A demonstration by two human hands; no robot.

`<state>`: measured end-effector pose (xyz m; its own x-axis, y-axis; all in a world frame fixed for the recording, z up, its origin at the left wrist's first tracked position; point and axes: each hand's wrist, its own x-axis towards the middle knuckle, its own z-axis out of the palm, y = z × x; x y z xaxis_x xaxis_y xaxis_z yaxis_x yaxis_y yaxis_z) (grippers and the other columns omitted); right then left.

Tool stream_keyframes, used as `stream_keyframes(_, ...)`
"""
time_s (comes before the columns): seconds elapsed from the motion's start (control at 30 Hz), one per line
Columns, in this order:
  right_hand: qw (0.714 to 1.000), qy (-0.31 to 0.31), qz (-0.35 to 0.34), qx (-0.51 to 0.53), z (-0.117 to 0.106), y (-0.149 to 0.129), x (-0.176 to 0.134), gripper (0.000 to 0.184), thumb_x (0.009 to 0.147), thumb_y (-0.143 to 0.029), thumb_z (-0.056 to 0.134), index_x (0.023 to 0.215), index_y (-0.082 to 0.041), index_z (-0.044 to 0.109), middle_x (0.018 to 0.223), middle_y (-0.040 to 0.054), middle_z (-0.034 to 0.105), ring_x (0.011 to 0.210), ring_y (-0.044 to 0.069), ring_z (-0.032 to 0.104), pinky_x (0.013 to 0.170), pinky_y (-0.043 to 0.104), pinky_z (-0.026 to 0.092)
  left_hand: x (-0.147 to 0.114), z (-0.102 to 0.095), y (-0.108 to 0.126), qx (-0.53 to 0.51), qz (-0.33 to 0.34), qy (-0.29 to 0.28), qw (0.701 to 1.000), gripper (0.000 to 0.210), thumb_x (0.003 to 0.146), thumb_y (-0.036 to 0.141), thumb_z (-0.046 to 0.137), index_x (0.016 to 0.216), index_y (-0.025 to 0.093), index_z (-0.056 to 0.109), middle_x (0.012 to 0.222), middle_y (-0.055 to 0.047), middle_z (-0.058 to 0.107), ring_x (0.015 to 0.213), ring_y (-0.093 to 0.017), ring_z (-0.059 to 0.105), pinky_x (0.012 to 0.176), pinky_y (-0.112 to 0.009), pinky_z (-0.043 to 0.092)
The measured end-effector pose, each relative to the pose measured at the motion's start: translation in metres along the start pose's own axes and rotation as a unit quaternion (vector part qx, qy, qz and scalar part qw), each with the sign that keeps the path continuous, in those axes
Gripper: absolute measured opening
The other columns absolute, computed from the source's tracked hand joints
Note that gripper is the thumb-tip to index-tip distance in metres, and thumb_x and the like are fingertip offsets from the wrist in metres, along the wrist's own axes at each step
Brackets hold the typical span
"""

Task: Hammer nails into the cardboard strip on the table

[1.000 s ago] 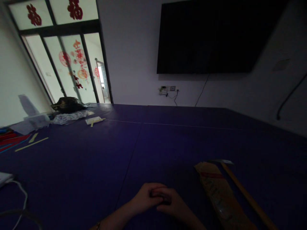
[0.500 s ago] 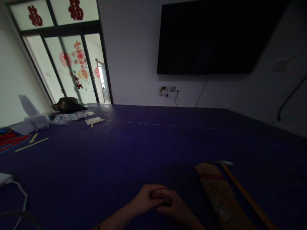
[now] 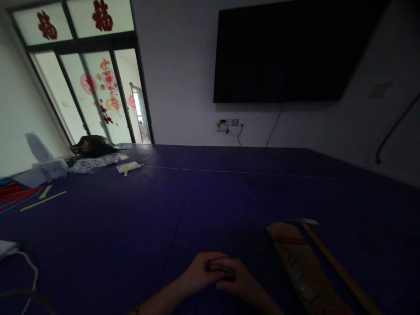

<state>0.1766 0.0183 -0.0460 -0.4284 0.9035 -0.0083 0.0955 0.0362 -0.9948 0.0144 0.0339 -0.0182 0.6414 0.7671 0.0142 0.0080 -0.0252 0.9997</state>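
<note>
Near the bottom middle, my left hand (image 3: 200,271) and my right hand (image 3: 238,280) rest clasped together over the dark purple tabletop (image 3: 131,236). Their curled fingers overlap, and a shadowed gap shows between the thumbs and fingers. No object shows in either hand, though the inside of the clasp is dark. Right of the hands lies a long brown cardboard piece (image 3: 298,262) with a red stripe and clear plastic on it. Beside it is a tool with a long wooden handle (image 3: 337,267) and a thin metal head (image 3: 308,221), its near end cut off by the frame.
A white device (image 3: 7,248) with a cable lies at the left edge. Farther back are red and blue strips (image 3: 16,197), pale yellow strips (image 3: 42,201), a small white packet (image 3: 128,166), plastic bags (image 3: 93,162) and a black bag (image 3: 93,145). A television (image 3: 288,54) hangs on the wall.
The view shifts very slightly. My hands stay clasped in the same place, and nothing on the table has moved.
</note>
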Motion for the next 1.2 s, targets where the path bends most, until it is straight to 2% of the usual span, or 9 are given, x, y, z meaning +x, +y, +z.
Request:
stream_keyframes(0.27, 0.999, -0.016, -0.033, 0.025, 0.003, -0.007, 0.000, 0.038, 0.058, -0.030, 0.072, 0.094, -0.019, 0.068, 0.099, 0.0077, 0.069, 0.095, 0.026, 0.062, 0.086, 0.039, 0.044, 0.000, -0.001, 0.000, 0.001, -0.002, -0.002, 1.000, 0.039, 0.065, 0.013, 0.059, 0.104, 0.015, 0.062, 0.097, -0.005, 0.066, 0.091, -0.021, 0.059, 0.081, -0.032, 0.044)
stream_keyframes(0.43, 0.999, -0.016, -0.029, 0.033, 0.004, -0.013, 0.000, 0.039, 0.058, -0.031, 0.073, 0.094, -0.019, 0.068, 0.098, 0.0087, 0.069, 0.094, 0.026, 0.062, 0.085, 0.039, 0.045, 0.000, 0.000, 0.002, 0.003, 0.008, 0.002, 1.000, 0.035, 0.065, 0.013, 0.058, 0.099, 0.014, 0.063, 0.090, -0.004, 0.066, 0.086, -0.020, 0.059, 0.080, -0.030, 0.044)
stream_keyframes(0.6, 0.999, -0.024, -0.025, 0.020, 0.004, -0.018, -0.001, 0.037, 0.060, -0.031, 0.071, 0.094, -0.019, 0.068, 0.100, 0.0085, 0.069, 0.096, 0.026, 0.061, 0.087, 0.039, 0.044, 0.001, -0.002, 0.000, 0.018, 0.011, -0.015, 1.000, 0.035, 0.065, 0.013, 0.056, 0.100, 0.014, 0.063, 0.094, -0.005, 0.065, 0.089, -0.020, 0.058, 0.079, -0.030, 0.044)
stream_keyframes(0.9, 0.999, -0.017, -0.017, 0.034, 0.003, -0.010, 0.000, 0.038, 0.058, -0.025, 0.071, 0.096, -0.018, 0.067, 0.101, 0.0085, 0.068, 0.098, 0.026, 0.061, 0.087, 0.038, 0.044, 0.000, -0.003, -0.002, 0.016, 0.011, -0.017, 1.000, 0.037, 0.066, 0.012, 0.056, 0.102, 0.015, 0.062, 0.096, -0.005, 0.065, 0.091, -0.021, 0.058, 0.082, -0.031, 0.043)
stream_keyframes(1.07, 1.000, -0.014, -0.023, 0.007, 0.003, -0.013, 0.000, 0.036, 0.059, -0.020, 0.069, 0.094, -0.018, 0.068, 0.101, 0.0082, 0.068, 0.096, 0.025, 0.061, 0.086, 0.037, 0.045, 0.000, -0.002, -0.005, 0.004, 0.002, -0.008, 1.000, 0.039, 0.066, 0.012, 0.057, 0.104, 0.015, 0.061, 0.098, -0.005, 0.065, 0.092, -0.021, 0.058, 0.082, -0.032, 0.044)
stream_keyframes(1.2, 0.999, -0.013, -0.020, 0.024, 0.004, -0.015, 0.000, 0.035, 0.058, -0.015, 0.068, 0.093, -0.018, 0.069, 0.097, 0.0078, 0.069, 0.093, 0.024, 0.063, 0.085, 0.035, 0.045, 0.000, -0.002, -0.003, -0.001, 0.004, -0.006, 1.000, 0.038, 0.065, 0.012, 0.058, 0.103, 0.014, 0.062, 0.098, -0.005, 0.065, 0.093, -0.021, 0.057, 0.084, -0.032, 0.043)
